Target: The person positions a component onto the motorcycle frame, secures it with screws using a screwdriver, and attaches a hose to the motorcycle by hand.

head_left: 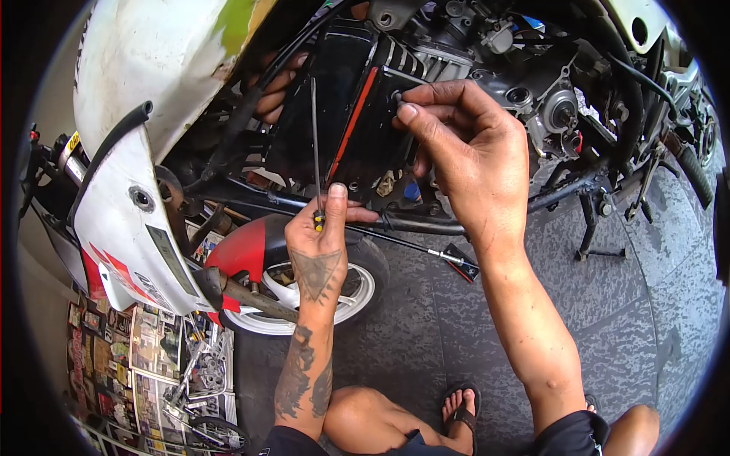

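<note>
My left hand (321, 232) grips a screwdriver (315, 133), its long thin shaft pointing up across a black cover (300, 114) with a red stripe (354, 121). The handle is mostly hidden in the palm; a yellow and black part shows by the thumb. One finger stretches along the cover's lower edge. My right hand (471, 144) pinches thumb and forefinger together at the cover's right side, on a small dark piece that looks like a screw or bolt (398, 98). Fingers of another person's hand (277, 91) reach in behind the cover from the left.
The motorcycle's engine (563, 106) lies right of the cover, with a black frame tube (426, 226) running below. White bodywork (137, 213) stands at the left above the front wheel (365, 281). A side stand (589, 228) juts over the grey tiled floor (395, 334).
</note>
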Demonstrator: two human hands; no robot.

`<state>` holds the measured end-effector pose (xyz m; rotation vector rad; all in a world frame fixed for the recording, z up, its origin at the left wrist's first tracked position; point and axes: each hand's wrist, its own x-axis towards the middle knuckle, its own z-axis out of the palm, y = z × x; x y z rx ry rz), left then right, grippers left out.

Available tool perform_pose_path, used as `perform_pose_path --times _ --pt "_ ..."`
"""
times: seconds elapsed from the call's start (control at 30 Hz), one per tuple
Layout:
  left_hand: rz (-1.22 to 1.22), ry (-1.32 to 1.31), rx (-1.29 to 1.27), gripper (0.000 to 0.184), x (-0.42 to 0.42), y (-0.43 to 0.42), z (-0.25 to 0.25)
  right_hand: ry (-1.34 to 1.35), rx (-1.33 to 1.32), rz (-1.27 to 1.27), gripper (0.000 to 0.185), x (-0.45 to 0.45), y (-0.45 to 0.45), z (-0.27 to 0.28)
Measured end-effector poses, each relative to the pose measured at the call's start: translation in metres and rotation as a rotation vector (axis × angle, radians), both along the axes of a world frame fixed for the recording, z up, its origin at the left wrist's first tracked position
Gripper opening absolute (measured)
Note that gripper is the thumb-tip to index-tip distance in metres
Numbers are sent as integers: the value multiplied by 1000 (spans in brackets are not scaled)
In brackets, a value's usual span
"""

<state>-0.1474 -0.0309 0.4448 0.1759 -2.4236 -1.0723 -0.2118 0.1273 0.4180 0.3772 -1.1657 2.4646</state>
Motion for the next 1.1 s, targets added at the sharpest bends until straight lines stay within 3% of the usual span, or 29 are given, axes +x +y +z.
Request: perform_pose_path --times 0.3,0.53,0.8,1.1 --pt "-11 54 -14 41 -3 2 -3 58 143 -172 12 -13 -1 1" --pt "16 17 -51 46 -2 0 -1 85 105 -190 11 -17 -4 -3" --pt "10 -6 -12 45 0 2 2 322 140 -378 18 -23 -9 -12" --pt "-4 17 5 44 -1 0 -2 306 124 -372 15 -28 -13 -12"
